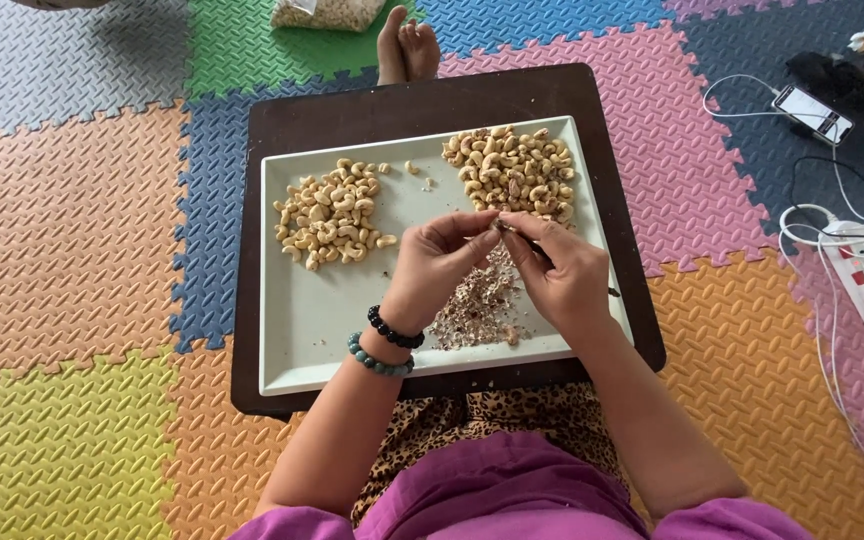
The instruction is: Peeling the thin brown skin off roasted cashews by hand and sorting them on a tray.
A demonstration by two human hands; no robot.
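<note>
Cashew nut, a single small one, sits pinched between the fingertips of both hands above the middle of the white tray. The left hand grips it with thumb and forefinger; the right hand closes on it too and also grasps a thin dark tool. Inside the tray, a pile of pale peeled cashews lies at ten o'clock, a pile of unpeeled cashews at one o'clock, and a heap of skin flakes at five o'clock under the hands. The tray's six to nine o'clock stretch is bare. It rests on a dark low table, whose rim shows all round.
</note>
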